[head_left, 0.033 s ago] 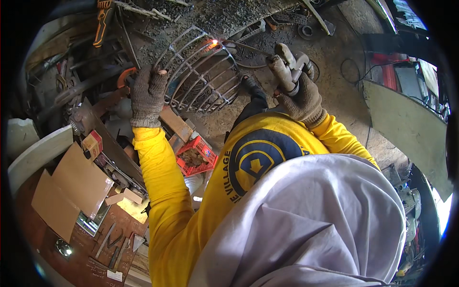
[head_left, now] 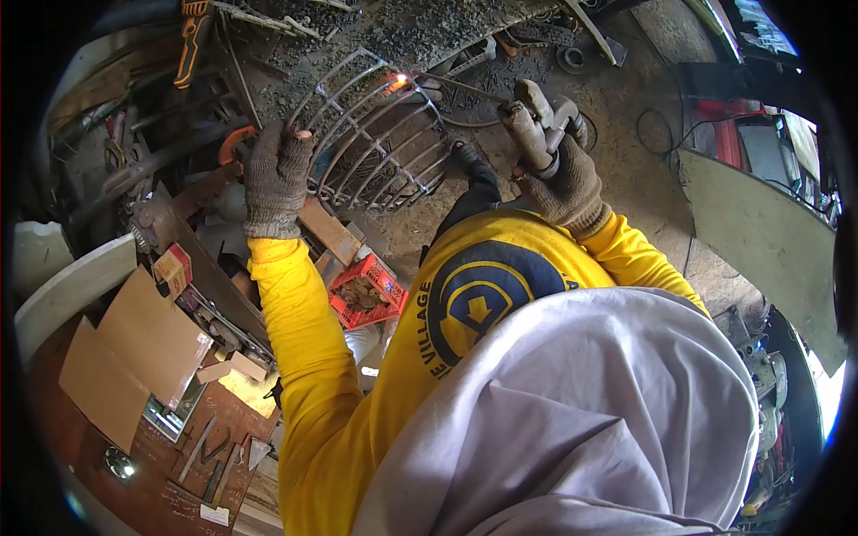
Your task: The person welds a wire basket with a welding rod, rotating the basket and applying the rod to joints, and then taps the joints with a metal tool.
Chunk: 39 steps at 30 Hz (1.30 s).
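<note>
My right hand (head_left: 567, 192), in a brown knit glove, is closed around a worn grey welding electrode holder (head_left: 529, 138). A thin rod (head_left: 465, 89) runs left from the holder to a bright glowing spot (head_left: 400, 80) on a curved metal grille (head_left: 380, 147). The grille is made of several bent bars with crosspieces. My left hand (head_left: 279, 183), also gloved, is at the grille's left edge with its fingers curled around the bar there. One bare fingertip pokes out of that glove; the rest of its grip is partly hidden.
A red plastic basket (head_left: 386, 290) with brown pieces in it stands below the grille. Flattened cardboard (head_left: 138, 339) and hand tools lie on a brown board (head_left: 116, 496) at lower left. A large grey sheet (head_left: 760, 232) leans at right. A cable (head_left: 657, 134) crosses the floor.
</note>
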Motion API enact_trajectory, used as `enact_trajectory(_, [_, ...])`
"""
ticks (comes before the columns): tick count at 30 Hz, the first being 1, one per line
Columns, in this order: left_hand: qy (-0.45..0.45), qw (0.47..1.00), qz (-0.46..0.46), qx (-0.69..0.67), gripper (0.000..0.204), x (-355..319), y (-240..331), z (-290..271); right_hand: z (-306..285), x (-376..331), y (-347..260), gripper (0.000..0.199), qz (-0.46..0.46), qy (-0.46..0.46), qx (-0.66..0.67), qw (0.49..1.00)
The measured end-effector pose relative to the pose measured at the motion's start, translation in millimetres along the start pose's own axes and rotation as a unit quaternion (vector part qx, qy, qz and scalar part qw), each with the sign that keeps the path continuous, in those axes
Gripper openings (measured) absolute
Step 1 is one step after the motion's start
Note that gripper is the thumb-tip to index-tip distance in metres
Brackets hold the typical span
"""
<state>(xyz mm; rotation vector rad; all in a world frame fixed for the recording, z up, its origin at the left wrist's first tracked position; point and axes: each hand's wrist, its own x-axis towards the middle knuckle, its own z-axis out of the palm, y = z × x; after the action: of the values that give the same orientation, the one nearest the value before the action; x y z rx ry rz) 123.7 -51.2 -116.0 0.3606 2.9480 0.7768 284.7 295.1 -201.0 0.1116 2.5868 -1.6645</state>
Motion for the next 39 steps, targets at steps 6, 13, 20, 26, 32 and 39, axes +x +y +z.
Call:
enact_trajectory(6, [-0.018, 0.999, 0.01, 0.031, 0.045, 3, 23, -9, 1, -5, 7, 0.055, 0.039, 0.023, 0.022, 0.999])
enact_trajectory(13, [0.026, 1.0, 0.013, -0.003, 0.045, -5, 29, -10, -4, -9, 11, 0.059, 0.004, 0.035, 0.025, 0.999])
enact_trajectory(20, [0.134, 0.989, 0.042, -0.052, 0.054, -22, 14, -17, -14, -10, -1, 0.054, 0.053, 0.084, 0.109, 0.989])
enact_trajectory(26, [0.141, 0.97, -0.018, -0.196, 0.06, -29, 27, -16, -18, -5, -2, 0.047, 0.021, 0.108, 0.131, 0.985])
enact_trajectory(32, [0.178, 0.978, -0.014, -0.11, 0.07, -33, 12, -14, -16, -5, 1, 0.046, 0.035, 0.109, 0.13, 0.985])
enact_trajectory(39, [0.211, 0.954, -0.049, -0.206, 0.074, -35, 9, -13, -12, -3, 7, 0.047, 0.044, 0.124, 0.181, 0.975])
